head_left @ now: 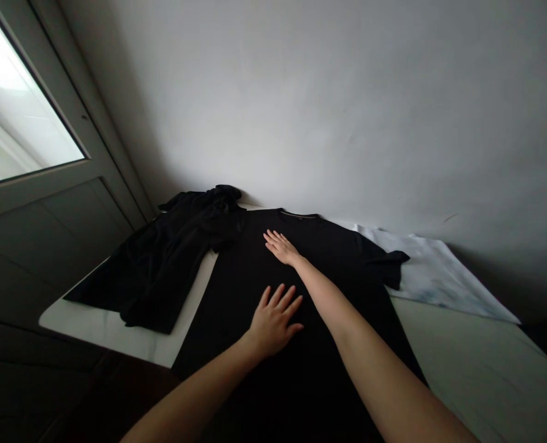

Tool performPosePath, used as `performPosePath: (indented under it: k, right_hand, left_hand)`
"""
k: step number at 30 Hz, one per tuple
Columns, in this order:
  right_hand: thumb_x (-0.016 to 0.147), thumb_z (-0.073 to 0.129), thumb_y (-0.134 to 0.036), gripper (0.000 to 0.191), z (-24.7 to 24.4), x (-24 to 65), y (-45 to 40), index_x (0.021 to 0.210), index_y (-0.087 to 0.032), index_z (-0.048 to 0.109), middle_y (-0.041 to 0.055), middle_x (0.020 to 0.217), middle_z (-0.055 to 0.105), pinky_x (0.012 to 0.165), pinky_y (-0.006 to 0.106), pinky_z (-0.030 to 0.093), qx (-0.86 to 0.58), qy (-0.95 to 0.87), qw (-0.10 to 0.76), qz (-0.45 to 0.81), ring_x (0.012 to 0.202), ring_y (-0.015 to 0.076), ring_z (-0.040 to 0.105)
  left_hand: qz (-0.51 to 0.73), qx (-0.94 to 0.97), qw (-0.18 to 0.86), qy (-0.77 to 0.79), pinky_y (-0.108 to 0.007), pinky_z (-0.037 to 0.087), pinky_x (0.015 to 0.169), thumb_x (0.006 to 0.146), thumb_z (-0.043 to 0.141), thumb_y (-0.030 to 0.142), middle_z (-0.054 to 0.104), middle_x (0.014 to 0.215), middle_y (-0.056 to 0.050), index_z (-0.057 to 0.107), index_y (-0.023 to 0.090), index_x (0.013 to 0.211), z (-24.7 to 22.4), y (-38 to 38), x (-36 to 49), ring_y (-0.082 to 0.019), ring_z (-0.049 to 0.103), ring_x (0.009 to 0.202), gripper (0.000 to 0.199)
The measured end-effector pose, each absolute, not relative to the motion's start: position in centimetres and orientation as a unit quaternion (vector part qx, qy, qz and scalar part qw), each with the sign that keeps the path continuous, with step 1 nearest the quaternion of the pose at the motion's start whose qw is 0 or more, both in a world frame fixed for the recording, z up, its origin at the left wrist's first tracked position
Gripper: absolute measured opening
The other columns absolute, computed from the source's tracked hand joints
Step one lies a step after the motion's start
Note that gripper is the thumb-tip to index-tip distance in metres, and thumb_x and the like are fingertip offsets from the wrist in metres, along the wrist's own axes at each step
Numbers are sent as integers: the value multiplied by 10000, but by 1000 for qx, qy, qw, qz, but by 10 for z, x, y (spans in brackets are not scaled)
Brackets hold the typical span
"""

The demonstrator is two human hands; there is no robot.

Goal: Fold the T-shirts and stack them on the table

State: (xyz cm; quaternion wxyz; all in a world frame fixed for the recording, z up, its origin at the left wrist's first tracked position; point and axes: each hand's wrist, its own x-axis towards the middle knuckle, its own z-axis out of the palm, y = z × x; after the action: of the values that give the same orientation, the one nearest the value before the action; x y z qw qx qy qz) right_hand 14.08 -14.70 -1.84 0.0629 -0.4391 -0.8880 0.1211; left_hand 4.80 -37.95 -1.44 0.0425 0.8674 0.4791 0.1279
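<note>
A black T-shirt lies spread out on the table, its neckline toward the wall and its lower part running down out of view. My right hand rests flat on the upper chest of the shirt, below the collar, with fingers stretched out. Nearer to me, my left hand is over the middle of the shirt, fingers spread and holding nothing; whether its palm presses the cloth I cannot tell. The shirt's right-hand sleeve overlaps a white cloth.
On the left, a crumpled black garment covers part of the white marbled table. The white cloth with bluish-grey marks lies at the right against the wall. A door with a glass pane stands left.
</note>
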Motion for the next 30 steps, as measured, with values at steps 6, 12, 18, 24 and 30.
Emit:
performPosePath:
  k: [6, 12, 18, 24, 30]
  right_hand:
    - [1038, 222, -436, 546, -14, 137, -151, 1492, -181, 386, 74, 1593, 267, 1193, 408, 181, -479, -864, 97, 120, 1474, 213, 213]
    - [1027, 274, -401, 551, -8, 125, -208, 1458, -97, 434, 148, 1575, 289, 1183, 455, 200, -547, -821, 146, 76, 1464, 279, 237]
    - [1003, 240, -530, 664, -21, 196, -331, 1536, -136, 284, 109, 1603, 205, 1205, 466, 163, -540, -830, 130, 60, 1484, 253, 173]
    - [965, 300, -569, 680, -39, 341, -416, 1567, -294, 142, 11, 1611, 189, 1190, 506, 237, -646, -755, 111, 6, 1476, 261, 196]
    - [956, 305, -563, 686, -53, 419, -446, 1550, -223, 250, 76, 1578, 300, 1148, 547, 314, -648, -751, 121, -33, 1437, 297, 304]
  left_hand:
    - [54, 700, -15, 712, -560, 257, 1150, 924, 498, 442, 421, 1528, -56, 444, 340, 1450, 3, -391, -61, -357, 299, 1437, 539]
    - [63, 751, -16, 657, -465, 250, 1180, 962, 407, 379, 397, 1533, -132, 393, 141, 1482, 19, -366, -7, -299, 320, 1436, 572]
    - [76, 812, -15, 578, -499, 239, 1186, 972, 357, 480, 273, 1591, -35, 279, 268, 1534, -15, -392, -5, -265, 241, 1471, 606]
    - [106, 827, -85, 546, -437, 341, 1152, 962, 320, 477, 265, 1590, 4, 66, 324, 1563, -27, -437, -96, -224, 312, 1443, 670]
    - [130, 820, -94, 550, -442, 428, 1087, 956, 346, 492, 426, 1521, -27, 287, 287, 1531, -32, -448, -125, -253, 458, 1358, 613]
